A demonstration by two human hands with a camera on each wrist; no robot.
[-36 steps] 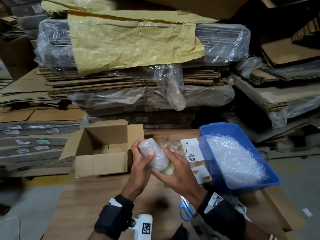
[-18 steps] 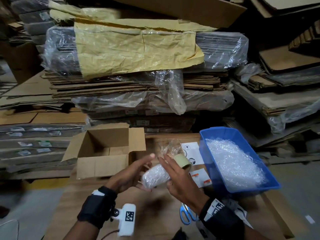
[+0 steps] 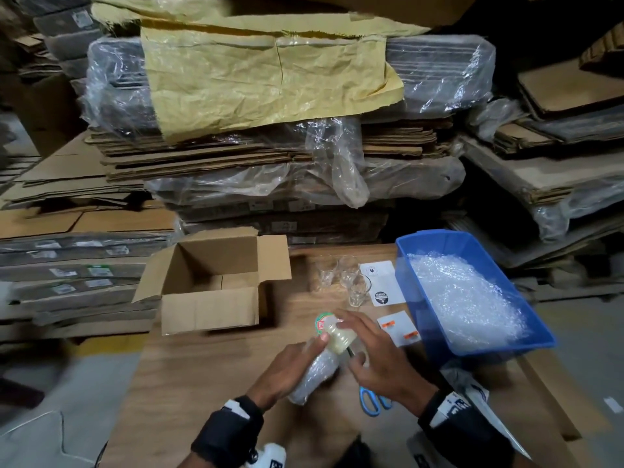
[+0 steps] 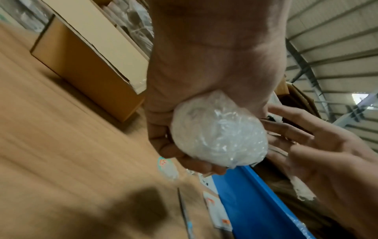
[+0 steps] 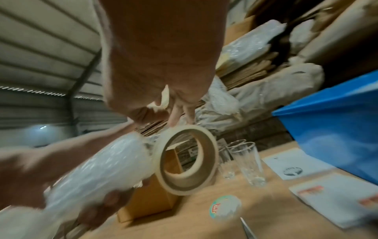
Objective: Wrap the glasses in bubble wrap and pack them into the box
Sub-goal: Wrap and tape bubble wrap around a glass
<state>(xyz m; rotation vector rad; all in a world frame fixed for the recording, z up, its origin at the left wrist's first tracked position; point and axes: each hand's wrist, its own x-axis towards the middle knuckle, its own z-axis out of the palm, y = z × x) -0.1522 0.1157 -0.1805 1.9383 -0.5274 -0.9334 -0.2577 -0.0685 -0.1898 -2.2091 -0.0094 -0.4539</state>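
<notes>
My left hand (image 3: pixel 290 369) grips a glass rolled in bubble wrap (image 3: pixel 314 373), held over the wooden table and pointing away from me. In the left wrist view its fingers curl round the wrapped glass (image 4: pixel 218 139). At the bundle's far end my right hand (image 3: pixel 371 352) pinches a beige tape roll (image 3: pixel 339 337); the right wrist view has the tape roll (image 5: pixel 186 160) pressed against the wrapped glass (image 5: pixel 98 171). Three bare glasses (image 3: pixel 347 275) stand upright beyond the hands. The open cardboard box (image 3: pixel 209 309) sits to the left, with nothing visible inside.
A blue bin (image 3: pixel 401 265) of bubble wrap (image 3: pixel 466 298) stands at the right. Blue-handled scissors (image 3: pixel 371 401) lie under my right wrist. White label cards (image 3: pixel 398 327) and a round green and red sticker (image 3: pixel 320 322) lie on the table. Stacked flat cardboard rises behind.
The wrapped glass has swung from lying crosswise to pointing away from me, and both hands have come lower and nearer. The tape roll now sits at the bundle's far end.
</notes>
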